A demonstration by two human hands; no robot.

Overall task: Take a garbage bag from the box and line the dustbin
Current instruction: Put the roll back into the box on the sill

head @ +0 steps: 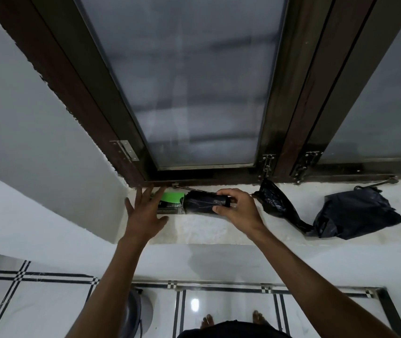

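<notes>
Pulling the roll of garbage bags (pixel 204 203) from the green box (pixel 170 202) at the window sill's (pixel 219 230) left end, the right hand (pixel 238 211) is gripping it while the left hand (pixel 146 213), fingers spread, is barely steadying the box, which risks sliding off.

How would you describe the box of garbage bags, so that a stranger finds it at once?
Look at the white sill under the window. The box lies at its left end, beside the left hand. It is the only green thing; its neighbours are black plastic.
</notes>
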